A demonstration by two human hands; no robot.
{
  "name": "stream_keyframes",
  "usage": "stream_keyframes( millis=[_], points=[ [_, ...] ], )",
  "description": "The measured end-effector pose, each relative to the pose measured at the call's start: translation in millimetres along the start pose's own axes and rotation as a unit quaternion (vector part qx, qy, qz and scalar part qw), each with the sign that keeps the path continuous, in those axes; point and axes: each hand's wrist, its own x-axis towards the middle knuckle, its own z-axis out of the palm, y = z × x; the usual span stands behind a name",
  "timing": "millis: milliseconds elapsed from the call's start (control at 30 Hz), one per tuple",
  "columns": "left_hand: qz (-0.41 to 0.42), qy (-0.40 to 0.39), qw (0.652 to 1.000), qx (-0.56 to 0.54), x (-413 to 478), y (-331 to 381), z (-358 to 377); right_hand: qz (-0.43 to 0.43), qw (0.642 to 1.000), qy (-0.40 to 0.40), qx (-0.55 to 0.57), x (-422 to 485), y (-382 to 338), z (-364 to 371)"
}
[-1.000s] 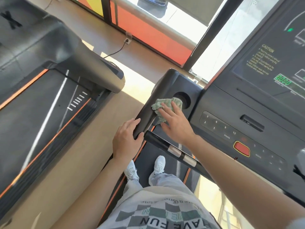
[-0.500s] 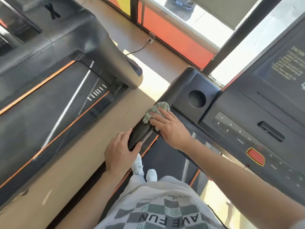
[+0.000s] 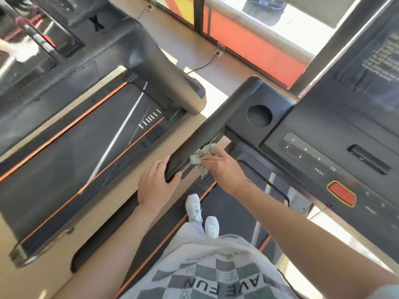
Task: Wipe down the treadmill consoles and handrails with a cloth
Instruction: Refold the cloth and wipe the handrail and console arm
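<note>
I stand on a black treadmill. Its left handrail [image 3: 194, 141] runs from the console's cup-holder corner down toward me. My left hand [image 3: 156, 183] grips the near end of that handrail, thumb under and fingers over it. My right hand [image 3: 222, 167] holds a crumpled green cloth [image 3: 201, 157] against the inner side of the handrail, just beyond my left hand. The console [image 3: 323, 152] with number keys and a red stop button [image 3: 341, 193] lies to the right.
A second treadmill [image 3: 86, 130] stands to the left across a tan floor strip. A round cup holder [image 3: 259, 115] sits at the console's left corner. Windows with an orange sill and a wall socket with a cable lie ahead. My white shoes are on the belt.
My right hand has drawn the cloth from the cup-holder corner down along the handrail toward my left hand. My left hand has kept its hold on the rail's end. The view shifted right.
</note>
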Motion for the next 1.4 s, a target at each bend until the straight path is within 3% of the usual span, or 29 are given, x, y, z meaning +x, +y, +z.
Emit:
stream_keyframes(
  millis=[100, 233, 400, 567, 667, 800, 933, 1000, 1067, 1267, 1400],
  points=[
    [-0.006, 0.003, 1.000, -0.007, -3.4, 3.7, 2.5, 0.006, 0.999, 0.030, -0.034, -41.9, 2.8, 1.2],
    [-0.009, 0.008, 1.000, -0.006, -9.0, 6.1, 6.4, 0.125, 0.991, 0.038, -0.015, -105.8, 7.0, -3.0],
    [-0.018, 0.010, 1.000, 0.009, -14.0, 12.3, 13.9, 0.160, 0.985, 0.066, 0.002, -139.8, 9.2, -10.8],
    [-0.023, 0.017, 0.999, 0.028, -20.3, 19.1, 21.9, 0.127, 0.992, -0.012, -0.016, -95.4, 13.6, 4.9],
    [-0.014, 0.032, 0.999, 0.029, -21.4, 22.7, 22.0, 0.138, 0.988, -0.058, 0.038, -65.4, 13.9, 11.1],
    [0.129, 0.081, 0.988, -0.024, -14.7, 47.0, 23.6, 0.152, 0.973, 0.011, 0.174, -67.6, 9.9, -2.6],
    [0.239, 0.020, 0.967, -0.087, 8.1, 85.0, 34.7, 0.264, 0.917, 0.071, 0.292, -88.9, 6.2, -10.3],
    [0.288, -0.031, 0.954, -0.072, 24.5, 98.8, 43.2, 0.307, 0.900, 0.109, 0.290, -86.6, 10.2, -4.9],
    [0.340, -0.053, 0.938, -0.036, 39.4, 103.8, 51.6, 0.343, 0.906, 0.101, 0.226, -78.7, 16.0, -1.4],
    [0.433, 0.043, 0.899, 0.046, 67.3, 87.3, 43.6, 0.352, 0.913, 0.014, 0.204, -47.6, 22.7, 0.5],
    [0.407, 0.093, 0.903, 0.102, 75.4, 76.5, 30.2, 0.345, 0.921, -0.007, 0.179, -15.2, 16.6, 2.3]
  ],
)
